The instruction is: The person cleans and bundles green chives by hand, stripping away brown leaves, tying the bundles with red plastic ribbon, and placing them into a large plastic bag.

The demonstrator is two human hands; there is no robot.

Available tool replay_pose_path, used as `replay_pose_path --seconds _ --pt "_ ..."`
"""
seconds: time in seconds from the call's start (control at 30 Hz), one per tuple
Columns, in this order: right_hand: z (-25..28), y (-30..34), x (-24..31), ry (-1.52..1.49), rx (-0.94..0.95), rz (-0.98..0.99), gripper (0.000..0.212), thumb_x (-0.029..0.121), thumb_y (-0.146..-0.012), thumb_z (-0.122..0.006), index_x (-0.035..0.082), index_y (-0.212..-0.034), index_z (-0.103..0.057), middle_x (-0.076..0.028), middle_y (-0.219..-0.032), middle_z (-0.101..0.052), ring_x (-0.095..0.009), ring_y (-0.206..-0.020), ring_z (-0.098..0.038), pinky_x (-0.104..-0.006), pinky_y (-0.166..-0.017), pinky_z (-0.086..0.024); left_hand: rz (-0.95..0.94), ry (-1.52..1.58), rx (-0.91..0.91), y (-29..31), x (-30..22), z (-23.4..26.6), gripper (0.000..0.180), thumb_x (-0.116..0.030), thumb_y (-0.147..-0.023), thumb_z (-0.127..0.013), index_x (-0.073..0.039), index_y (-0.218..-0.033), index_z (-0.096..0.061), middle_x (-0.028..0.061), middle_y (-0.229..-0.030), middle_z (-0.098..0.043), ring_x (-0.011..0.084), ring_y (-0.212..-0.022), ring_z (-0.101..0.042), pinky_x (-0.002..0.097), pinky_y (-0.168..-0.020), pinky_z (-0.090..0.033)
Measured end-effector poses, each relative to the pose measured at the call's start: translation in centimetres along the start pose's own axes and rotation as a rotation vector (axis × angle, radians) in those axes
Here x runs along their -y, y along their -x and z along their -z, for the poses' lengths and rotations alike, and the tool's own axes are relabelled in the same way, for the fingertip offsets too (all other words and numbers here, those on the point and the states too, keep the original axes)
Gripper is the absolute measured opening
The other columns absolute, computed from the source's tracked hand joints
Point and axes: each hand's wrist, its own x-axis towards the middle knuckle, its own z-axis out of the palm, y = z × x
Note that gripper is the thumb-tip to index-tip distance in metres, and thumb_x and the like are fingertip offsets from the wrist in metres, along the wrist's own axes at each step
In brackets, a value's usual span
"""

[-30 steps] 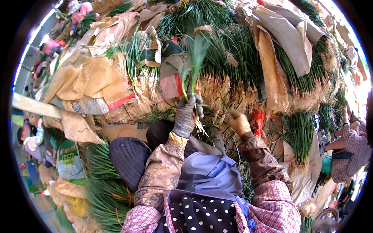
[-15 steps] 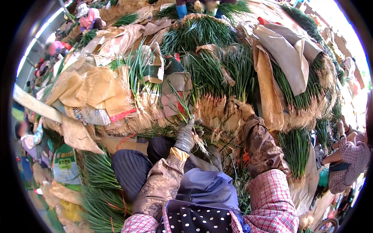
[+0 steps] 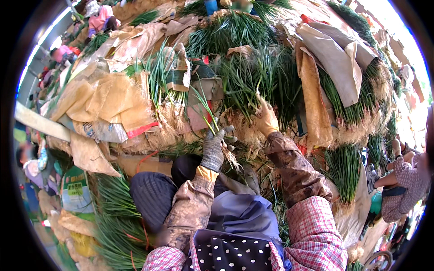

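Note:
My left hand (image 3: 214, 147), in a grey glove, is closed around a few green onions (image 3: 210, 117); their leaves point up and away, and pale roots hang beside the fingers. My right hand (image 3: 266, 118), in a yellowish glove, pinches the pale lower end of a green onion (image 3: 258, 91) at the front of a heap. That heap of green onions (image 3: 280, 79) lies ahead of me, its leaves pointing away, with stringy roots along the near side. To its left stands a smaller bundle of green onions (image 3: 156, 83).
Tan sacking (image 3: 108, 99) covers the pile at left, and a brown cloth strip (image 3: 308, 99) hangs right of the heap. More green onions lie at lower left (image 3: 115, 221) and at right (image 3: 344, 174). A person (image 3: 404, 185) sits at far right; others work at left and ahead.
My right hand has moved left and up from the roots and now pinches a green onion. The heap's leaves are more ruffled. My left hand keeps its few green onions nearly in place.

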Motion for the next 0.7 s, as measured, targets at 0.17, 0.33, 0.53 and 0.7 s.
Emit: replay_pose_path --seconds 0.17,0.33,0.53,0.7 --pt "0.3 3.3 -2.7 -0.55 -0.13 -0.145 0.054 0.0 -0.07 -0.064 0.014 -0.12 -0.05 -0.008 -0.107 -0.058 -0.017 -0.09 -0.057 -0.0275 -0.078 -0.049 0.073 -0.044 -0.073 -0.7 0.6 1.0 0.029 -0.011 -0.089 -0.042 -0.018 -0.116 -0.037 0.0099 -0.086 -0.062 0.0107 -0.044 -0.052 0.0199 -0.03 -0.036" --pt "4.3 3.7 -4.0 0.362 0.113 -0.321 0.031 0.017 -0.079 -0.055 0.008 -0.108 -0.057 -0.015 -0.1 -0.06 -0.025 -0.088 -0.059 -0.0327 -0.077 -0.046 0.161 -0.112 -0.169 -0.7 0.8 1.5 0.022 -0.017 -0.084 -0.055 -0.013 -0.104 -0.048 0.0078 -0.076 -0.062 0.0081 -0.041 -0.049 0.0201 -0.03 -0.032" --pt "6.6 1.5 -0.1 0.237 -0.271 0.078 0.027 0.01 -0.075 -0.055 0.008 -0.102 -0.058 -0.014 -0.091 -0.06 -0.029 -0.079 -0.059 -0.0347 -0.069 -0.047 0.301 -0.17 -0.206 -0.7 1.4 0.4 0.015 -0.016 -0.078 -0.063 -0.011 -0.088 -0.053 0.0028 -0.059 -0.056 0.0109 -0.035 -0.043 0.024 -0.03 -0.031" --pt "3.3 -4.5 2.1 0.407 -0.018 -0.128 0.031 0.037 -0.074 -0.06 0.011 -0.09 -0.062 -0.012 -0.081 -0.062 -0.03 -0.08 -0.058 -0.0388 -0.068 -0.046 0.313 -0.269 -0.123 0.0 1.4 -0.6 0.014 -0.02 -0.082 -0.058 -0.012 -0.094 -0.056 0.0005 -0.058 -0.053 0.011 -0.038 -0.045 0.0256 -0.033 -0.034"
